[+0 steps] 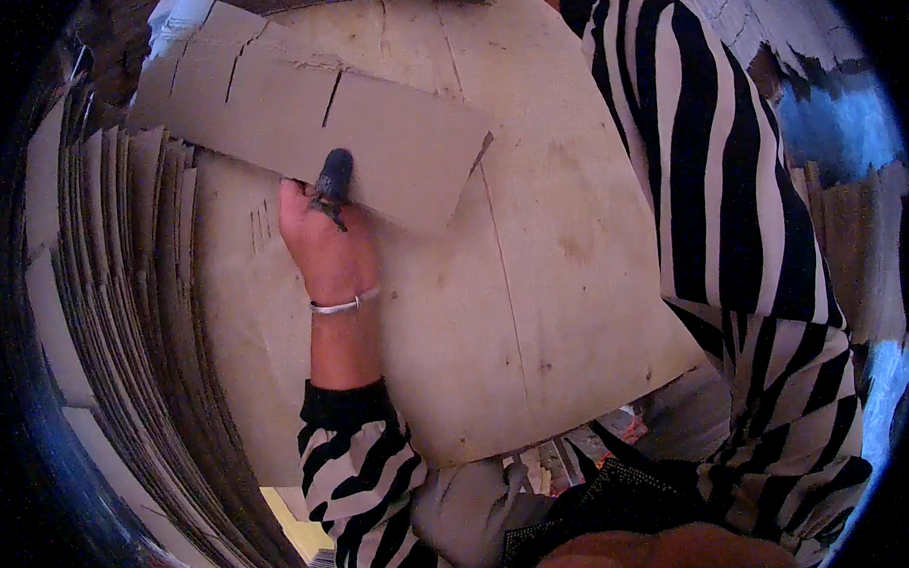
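My left hand (331, 233) grips the lower edge of a brown slotted cardboard piece (390, 146). The thumb, in a dark finger cover (336, 174), presses on the top face, and the other fingers are mostly out of sight beneath. Several narrow slits run in from the cardboard's far edge. The piece lies at a slant over a plywood board (576, 310). My right arm, in a zebra-striped sleeve (710, 155), stretches along the right side toward the far edge; its black cuff shows at the top, but the hand is outside the picture.
Along the left stands a tall row of packed cardboard sheets (146, 325). A whitish-blue item (177, 21) touches the cardboard's far left corner; I cannot make out its kind. Blue material (839, 120) and more brown sheets (858, 230) lie beyond my right arm.
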Available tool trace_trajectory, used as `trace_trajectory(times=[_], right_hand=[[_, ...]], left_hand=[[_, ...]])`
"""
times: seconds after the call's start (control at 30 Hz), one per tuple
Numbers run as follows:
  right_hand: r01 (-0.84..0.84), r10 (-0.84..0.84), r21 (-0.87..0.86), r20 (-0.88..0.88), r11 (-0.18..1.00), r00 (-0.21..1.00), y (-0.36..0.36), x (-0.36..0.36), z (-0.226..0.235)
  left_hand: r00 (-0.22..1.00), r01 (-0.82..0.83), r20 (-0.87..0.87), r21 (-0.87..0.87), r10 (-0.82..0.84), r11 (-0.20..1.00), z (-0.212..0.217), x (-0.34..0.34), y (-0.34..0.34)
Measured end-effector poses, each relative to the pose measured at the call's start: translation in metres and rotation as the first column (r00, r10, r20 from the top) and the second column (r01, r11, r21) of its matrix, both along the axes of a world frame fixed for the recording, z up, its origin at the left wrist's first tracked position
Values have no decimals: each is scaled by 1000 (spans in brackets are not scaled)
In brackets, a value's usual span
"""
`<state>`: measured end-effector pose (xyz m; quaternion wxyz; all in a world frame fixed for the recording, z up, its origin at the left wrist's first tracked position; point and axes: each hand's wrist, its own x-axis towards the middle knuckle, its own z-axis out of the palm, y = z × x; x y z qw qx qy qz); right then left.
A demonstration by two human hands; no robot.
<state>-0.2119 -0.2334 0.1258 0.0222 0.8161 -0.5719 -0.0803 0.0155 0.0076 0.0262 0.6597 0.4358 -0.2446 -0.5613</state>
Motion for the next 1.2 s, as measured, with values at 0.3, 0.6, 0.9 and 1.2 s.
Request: trace_trajectory(times=[0.3, 0.6, 0.9, 1.2], right_hand=[[-42, -209, 419, 535, 907, 818, 6, -9, 12], [-261, -621, 715, 696, 649, 361, 112, -64, 10], [-265, -726, 750, 658, 606, 200, 139, 3, -47], [-322, -793, 798, 581, 510, 184, 200, 50, -114]], left_hand=[[997, -75, -31, -80, 73, 994, -19, 10, -10], [949, -43, 312, 12, 37, 999, -11, -8, -4], [911, 27, 407, 106, -68, 994, 12, 35, -50], [367, 112, 921, 98, -132, 989, 15, 6, -39]])
